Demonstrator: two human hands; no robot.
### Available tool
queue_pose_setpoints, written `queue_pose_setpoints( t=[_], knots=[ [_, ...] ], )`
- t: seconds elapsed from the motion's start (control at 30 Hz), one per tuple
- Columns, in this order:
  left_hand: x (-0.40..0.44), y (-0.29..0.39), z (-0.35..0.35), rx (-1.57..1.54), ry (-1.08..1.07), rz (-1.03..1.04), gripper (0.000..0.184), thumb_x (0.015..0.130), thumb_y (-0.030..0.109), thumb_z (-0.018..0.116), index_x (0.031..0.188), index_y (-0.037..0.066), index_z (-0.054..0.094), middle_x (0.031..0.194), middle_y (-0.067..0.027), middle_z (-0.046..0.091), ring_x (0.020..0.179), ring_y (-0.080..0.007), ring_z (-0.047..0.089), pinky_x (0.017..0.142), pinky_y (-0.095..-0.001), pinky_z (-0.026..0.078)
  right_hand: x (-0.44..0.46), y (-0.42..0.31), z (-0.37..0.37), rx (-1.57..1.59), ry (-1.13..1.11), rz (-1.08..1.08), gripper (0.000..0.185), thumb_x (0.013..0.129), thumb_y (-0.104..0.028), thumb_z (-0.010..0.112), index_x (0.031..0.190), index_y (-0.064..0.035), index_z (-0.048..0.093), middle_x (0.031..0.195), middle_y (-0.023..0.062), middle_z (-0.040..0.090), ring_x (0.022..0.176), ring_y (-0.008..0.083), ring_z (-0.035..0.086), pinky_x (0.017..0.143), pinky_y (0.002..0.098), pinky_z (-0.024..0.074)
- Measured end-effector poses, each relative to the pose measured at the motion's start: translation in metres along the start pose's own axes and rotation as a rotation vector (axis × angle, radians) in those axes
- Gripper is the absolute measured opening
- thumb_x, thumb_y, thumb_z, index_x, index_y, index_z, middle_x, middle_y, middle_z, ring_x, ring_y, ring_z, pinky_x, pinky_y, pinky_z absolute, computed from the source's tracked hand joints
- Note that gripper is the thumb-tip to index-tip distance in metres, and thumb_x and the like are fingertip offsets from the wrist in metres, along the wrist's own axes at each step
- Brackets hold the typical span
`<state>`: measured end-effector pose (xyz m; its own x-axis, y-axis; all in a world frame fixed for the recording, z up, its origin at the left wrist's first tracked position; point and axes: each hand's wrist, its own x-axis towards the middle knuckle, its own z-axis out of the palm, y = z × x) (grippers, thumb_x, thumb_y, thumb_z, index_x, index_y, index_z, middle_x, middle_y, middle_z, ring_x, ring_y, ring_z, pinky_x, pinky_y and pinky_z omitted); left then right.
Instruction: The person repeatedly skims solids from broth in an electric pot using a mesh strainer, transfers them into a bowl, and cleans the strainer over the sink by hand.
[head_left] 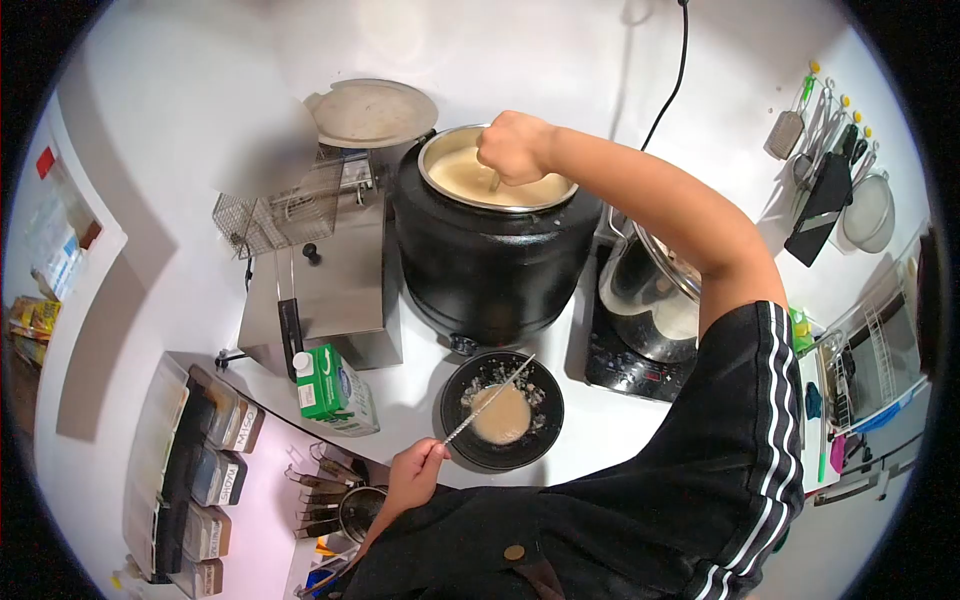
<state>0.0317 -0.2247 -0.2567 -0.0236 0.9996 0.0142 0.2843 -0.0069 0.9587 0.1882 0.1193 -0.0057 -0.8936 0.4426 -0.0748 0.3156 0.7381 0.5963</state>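
My right hand [517, 148] is closed in a fist over the far side of a black soup kettle [490, 285]. A short bit of a utensil handle [495, 182] shows below the fist; its lower end is hidden in the creamy soup [455, 178]. My left hand [418, 470] grips one end of a thin, light-coloured rod [490, 400], which slants across a black bowl [449, 440]. In that bowl lies a pale beige liquid [500, 415] with whitish bits stuck around the sides.
A green carton [335, 390] stands left of the bowl, before a steel fryer [330, 320] with wire baskets [280, 210]. At right, a steel pot [650, 300] sits on an induction hob [640, 375]. Graters and strainers [868, 212] hang on the right wall.
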Motion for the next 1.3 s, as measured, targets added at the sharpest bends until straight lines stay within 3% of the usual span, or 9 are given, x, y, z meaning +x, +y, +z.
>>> queue_pose_setpoints(
  t=[0.27, 0.37, 0.47, 0.57, 0.7, 0.93, 1.17, 1.23, 1.3],
  knots=[
    [0.000, -0.004, 0.001, -0.004, -0.011, -0.001, 0.019, 0.087, 0.017, 0.048, 0.078, 0.002, 0.056, 0.057, -0.0010, 0.048, 0.053, -0.0065, 0.041, 0.050, -0.0228, 0.036, -0.021, 0.025, 0.031, 0.348, -0.138, 0.517, 0.029, 0.067, -0.019, 0.044, 0.076, -0.0011, 0.065, 0.083, 0.0181, 0.062, 0.080, 0.0307, 0.061, 0.071, 0.0383, 0.0469],
    [-0.001, 0.001, 0.000, -0.010, -0.014, -0.010, 0.019, 0.087, 0.017, 0.048, 0.078, 0.002, 0.056, 0.058, -0.0013, 0.049, 0.054, -0.0069, 0.042, 0.051, -0.0232, 0.036, -0.033, 0.038, 0.035, 0.405, -0.250, 0.488, 0.030, 0.067, -0.021, 0.044, 0.072, 0.0026, 0.062, 0.074, 0.0175, 0.061, 0.069, 0.0274, 0.060, 0.062, 0.0384, 0.0460],
    [0.001, -0.002, 0.001, -0.005, -0.027, -0.025, 0.019, 0.087, 0.017, 0.048, 0.078, 0.002, 0.056, 0.058, -0.0019, 0.050, 0.055, -0.0072, 0.043, 0.051, -0.0236, 0.037, -0.048, 0.051, 0.040, 0.664, -0.354, 0.459, 0.015, 0.062, -0.011, 0.048, 0.056, 0.0009, 0.055, 0.047, 0.0109, 0.044, 0.040, 0.0205, 0.042, 0.038, 0.0337, 0.0321],
    [0.001, -0.003, 0.001, 0.006, -0.037, -0.015, 0.020, 0.087, 0.017, 0.048, 0.078, 0.002, 0.056, 0.058, -0.0026, 0.050, 0.054, -0.0076, 0.043, 0.051, -0.0238, 0.037, -0.066, 0.055, 0.042, 1.012, -0.335, 0.642, 0.010, 0.059, -0.005, 0.047, 0.051, -0.0009, 0.052, 0.043, 0.0106, 0.041, 0.034, 0.0191, 0.037, 0.033, 0.0332, 0.0258],
    [0.002, 0.007, 0.001, 0.045, -0.042, 0.000, 0.020, 0.087, 0.018, 0.047, 0.079, 0.002, 0.057, 0.057, -0.0033, 0.049, 0.052, -0.0082, 0.043, 0.050, -0.0241, 0.037, -0.077, 0.059, 0.050, 1.056, -0.443, 0.815, 0.011, 0.059, -0.002, 0.045, 0.049, -0.0003, 0.048, 0.042, 0.0099, 0.039, 0.034, 0.0167, 0.034, 0.033, 0.0332, 0.0222],
    [0.002, 0.002, 0.002, 0.041, -0.058, -0.007, 0.021, 0.087, 0.018, 0.047, 0.079, 0.002, 0.057, 0.058, -0.0037, 0.051, 0.053, -0.0086, 0.045, 0.051, -0.0246, 0.038, -0.087, 0.068, 0.065, 1.149, -0.341, 0.997, 0.023, 0.072, -0.013, 0.035, 0.057, -0.0010, 0.049, 0.046, 0.0061, 0.041, 0.034, 0.0113, 0.028, 0.033, 0.0284, 0.0218],
    [-0.001, 0.004, -0.001, 0.030, -0.034, -0.006, 0.020, 0.086, 0.017, 0.048, 0.080, 0.001, 0.058, 0.065, -0.0057, 0.058, 0.058, -0.0108, 0.051, 0.055, -0.0248, 0.041, -0.093, 0.064, 0.060, 1.005, -0.329, 0.961, 0.021, 0.071, -0.013, 0.038, 0.058, -0.0014, 0.049, 0.047, 0.0065, 0.041, 0.035, 0.0120, 0.029, 0.034, 0.0286, 0.0217],
    [-0.001, 0.004, -0.002, 0.027, -0.030, -0.002, 0.020, 0.086, 0.017, 0.048, 0.081, 0.001, 0.058, 0.065, -0.0058, 0.058, 0.058, -0.0110, 0.052, 0.056, -0.0249, 0.041, -0.099, 0.057, 0.050, 1.185, -0.083, 1.127, 0.019, 0.064, -0.004, 0.045, 0.046, 0.0002, 0.046, 0.041, 0.0105, 0.039, 0.034, 0.0179, 0.035, 0.034, 0.0322, 0.0224],
    [-0.002, 0.002, -0.002, 0.036, -0.047, -0.026, 0.019, 0.086, 0.017, 0.048, 0.080, 0.001, 0.058, 0.065, -0.0057, 0.058, 0.058, -0.0112, 0.051, 0.056, -0.0248, 0.041, -0.104, 0.058, 0.045, 1.171, -0.128, 1.110, 0.017, 0.065, -0.004, 0.044, 0.048, 0.0002, 0.046, 0.042, 0.0100, 0.039, 0.034, 0.0173, 0.035, 0.033, 0.0319, 0.0226]
  ],
)
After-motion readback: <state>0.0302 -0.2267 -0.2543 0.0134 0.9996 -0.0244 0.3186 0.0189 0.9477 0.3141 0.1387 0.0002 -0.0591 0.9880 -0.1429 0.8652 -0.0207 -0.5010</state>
